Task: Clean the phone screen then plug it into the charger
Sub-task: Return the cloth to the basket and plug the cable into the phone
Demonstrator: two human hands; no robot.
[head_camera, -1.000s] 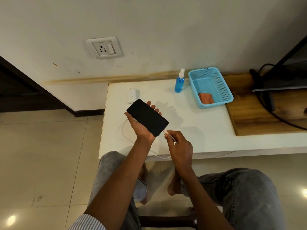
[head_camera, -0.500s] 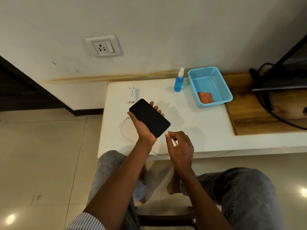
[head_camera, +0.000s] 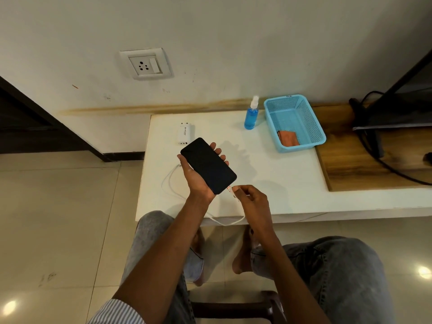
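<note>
We hold the phone [head_camera: 208,166] in our left hand [head_camera: 198,181], above the near-left part of the white bench [head_camera: 268,174]; the thumb lies along one long edge and the fingertips curl up over the other, so the palm is hidden beneath it. Its screen is dark and faces up. Our right hand [head_camera: 251,202] pinches the cable plug [head_camera: 230,190] between thumb and forefinger right at the phone's lower end. We cannot tell whether the plug is seated in the port or only touching it, since the fingers and the phone's corner cover the joint.

The white cable [head_camera: 170,181] loops on the bench to the left of the phone, passes behind our left wrist, and reappears hanging over the bench's front edge. Its far end is small and hard to make out. The white charger [head_camera: 184,134] lies flat on the bench beyond the phone, partly covered by the phone's top corner.

Farther right stand a blue spray bottle [head_camera: 251,115] and, just beside it, a blue basket [head_camera: 313,127] holding an orange cloth [head_camera: 288,137]. A wall socket [head_camera: 145,64] sits above the bench. Dark equipment at the right is cut off by the frame.
</note>
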